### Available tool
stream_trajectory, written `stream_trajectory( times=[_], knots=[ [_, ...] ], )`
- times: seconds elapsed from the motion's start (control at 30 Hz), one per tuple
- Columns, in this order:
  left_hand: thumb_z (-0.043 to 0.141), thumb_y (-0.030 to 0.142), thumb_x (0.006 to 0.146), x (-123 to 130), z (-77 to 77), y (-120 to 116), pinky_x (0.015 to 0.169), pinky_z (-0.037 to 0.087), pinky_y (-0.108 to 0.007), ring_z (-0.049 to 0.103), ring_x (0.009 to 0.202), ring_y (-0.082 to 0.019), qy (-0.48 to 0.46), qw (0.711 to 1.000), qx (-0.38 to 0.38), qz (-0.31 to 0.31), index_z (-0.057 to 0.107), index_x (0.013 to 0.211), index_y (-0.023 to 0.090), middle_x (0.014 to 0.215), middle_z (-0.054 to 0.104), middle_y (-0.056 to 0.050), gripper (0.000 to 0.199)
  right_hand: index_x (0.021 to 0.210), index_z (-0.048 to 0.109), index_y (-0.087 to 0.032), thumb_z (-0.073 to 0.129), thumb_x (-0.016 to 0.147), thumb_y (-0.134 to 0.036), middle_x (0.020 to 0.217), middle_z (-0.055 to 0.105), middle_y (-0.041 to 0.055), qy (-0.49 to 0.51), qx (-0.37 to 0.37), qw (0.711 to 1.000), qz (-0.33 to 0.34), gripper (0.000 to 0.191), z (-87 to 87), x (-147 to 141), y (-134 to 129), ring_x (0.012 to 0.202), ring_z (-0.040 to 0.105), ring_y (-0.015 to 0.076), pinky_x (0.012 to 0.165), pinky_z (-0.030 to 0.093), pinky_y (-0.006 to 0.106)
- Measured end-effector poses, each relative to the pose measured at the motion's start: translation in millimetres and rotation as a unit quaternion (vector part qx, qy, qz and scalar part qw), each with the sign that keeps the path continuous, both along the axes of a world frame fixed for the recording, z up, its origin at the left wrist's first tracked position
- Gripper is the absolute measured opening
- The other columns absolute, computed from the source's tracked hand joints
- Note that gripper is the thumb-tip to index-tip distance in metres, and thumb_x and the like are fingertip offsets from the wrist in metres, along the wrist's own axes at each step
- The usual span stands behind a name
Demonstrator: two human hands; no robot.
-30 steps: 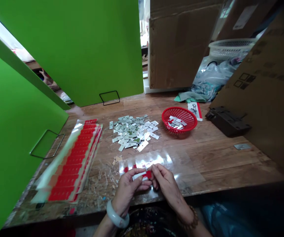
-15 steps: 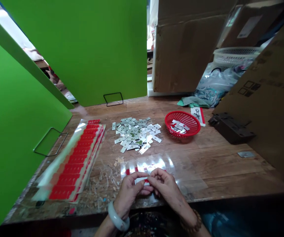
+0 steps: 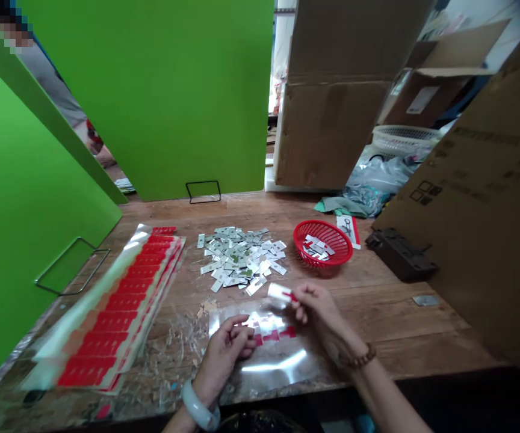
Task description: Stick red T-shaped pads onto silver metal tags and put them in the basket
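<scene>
My right hand (image 3: 321,310) is raised a little above the table and pinches the red end of a small flat metal plate (image 3: 279,293). The plate points left, toward a heap of similar silvery plates (image 3: 237,255). My left hand (image 3: 226,349) rests by the left part of a clear plastic sheet (image 3: 273,367), its fingers loosely bent and apart with nothing in them. Several red stickers (image 3: 271,335) sit in a row on that sheet. Beyond my right hand stands a red plastic basket (image 3: 343,255) holding some plates marked with red.
At left lies a stack of red sticker sheets (image 3: 120,307). A dark metal block (image 3: 399,255) and a lone plate (image 3: 425,300) are at right. Green panels (image 3: 151,96) and cardboard boxes (image 3: 323,132) enclose the table. A printed card (image 3: 348,230) lies behind the basket.
My hands have come apart. The right one has moved up and right with the metal plate, while the left has let go and shifted slightly left. The camera view has tilted upward.
</scene>
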State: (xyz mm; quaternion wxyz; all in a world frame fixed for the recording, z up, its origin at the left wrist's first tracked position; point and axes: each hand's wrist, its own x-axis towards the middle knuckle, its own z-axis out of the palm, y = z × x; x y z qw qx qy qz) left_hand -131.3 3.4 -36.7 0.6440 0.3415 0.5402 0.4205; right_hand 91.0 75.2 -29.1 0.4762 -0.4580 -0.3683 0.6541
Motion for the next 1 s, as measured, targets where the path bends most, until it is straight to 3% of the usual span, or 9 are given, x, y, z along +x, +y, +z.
stream_trajectory(
  times=[0.1,0.2,0.4,0.5,0.6,0.67,0.83,1.0],
  knots=[
    [0.067,0.043,0.073,-4,-7.4,2,0.072,0.052,-0.029,0.067,0.078,-0.019,0.036,0.999,0.015,0.021,0.058,0.104,0.014,0.092,0.068,-0.01,0.044,0.077,0.057,-0.019,0.073,0.069,-0.041,0.067,0.065,-0.0026,0.028,0.038,0.995,-0.083,0.028,21.3,23,32,0.053,0.058,0.0065,0.049,0.046,0.016],
    [0.068,0.043,0.071,-5,-12.5,1,0.072,0.052,-0.03,0.067,0.078,-0.019,0.049,0.998,0.019,0.038,0.06,0.1,0.014,0.091,0.067,-0.009,0.041,0.087,0.056,-0.021,0.067,0.072,-0.046,0.077,0.066,-0.0004,-0.024,0.075,0.99,-0.12,0.032,25.8,27,42,0.059,0.06,0.0084,0.054,0.048,0.019],
    [0.069,0.041,0.07,-7,-19.4,2,0.07,0.053,-0.03,0.067,0.075,-0.018,0.051,0.998,0.019,0.037,0.06,0.099,0.014,0.091,0.068,-0.009,0.04,0.08,0.058,-0.017,0.059,0.079,-0.04,0.062,0.061,0.0001,-0.187,0.116,0.975,-0.017,0.023,-12.3,-13,14,0.051,0.056,0.0123,0.048,0.044,0.023],
    [0.067,0.041,0.073,-8,-20.8,2,0.071,0.053,-0.031,0.068,0.078,-0.019,0.06,0.998,0.021,0.026,0.059,0.1,0.014,0.092,0.068,-0.009,0.039,0.081,0.06,-0.017,0.057,0.079,-0.029,0.069,0.062,0.0016,-0.265,0.162,0.951,0.002,0.013,-25.6,-31,15,0.062,0.057,0.0154,0.058,0.046,0.027],
    [0.065,0.04,0.074,-9,-19.7,3,0.072,0.053,-0.032,0.068,0.079,-0.02,0.069,0.997,0.018,0.015,0.059,0.1,0.013,0.091,0.067,-0.009,0.038,0.088,0.062,-0.018,0.057,0.076,-0.019,0.088,0.061,0.0048,-0.332,0.217,0.918,0.008,0.013,-27.3,-44,28,0.082,0.056,0.0191,0.075,0.045,0.032],
    [0.065,0.04,0.074,-9,-18.5,2,0.072,0.053,-0.032,0.068,0.079,-0.02,0.073,0.997,0.015,0.01,0.059,0.099,0.013,0.09,0.067,-0.01,0.037,0.091,0.062,-0.019,0.057,0.073,-0.014,0.092,0.058,0.0051,-0.367,0.247,0.897,0.02,0.019,-26.1,-51,35,0.086,0.054,0.0196,0.08,0.042,0.033],
    [0.065,0.039,0.074,-9,-16.9,3,0.071,0.053,-0.032,0.068,0.079,-0.021,0.068,0.997,0.019,0.01,0.06,0.098,0.013,0.09,0.067,-0.009,0.036,0.094,0.059,-0.019,0.054,0.07,-0.007,0.091,0.053,0.0052,-0.426,0.282,0.859,0.042,0.027,-29.4,-63,43,0.084,0.051,0.0191,0.077,0.042,0.031],
    [0.065,0.039,0.074,-9,-18.1,3,0.07,0.053,-0.032,0.067,0.077,-0.02,0.069,0.997,0.022,0.009,0.06,0.097,0.013,0.088,0.066,-0.009,0.035,0.092,0.055,-0.018,0.052,0.071,-0.007,0.09,0.055,0.0054,-0.442,0.292,0.847,0.039,0.023,-30.8,-60,43,0.083,0.052,0.0196,0.075,0.043,0.031]
  ],
)
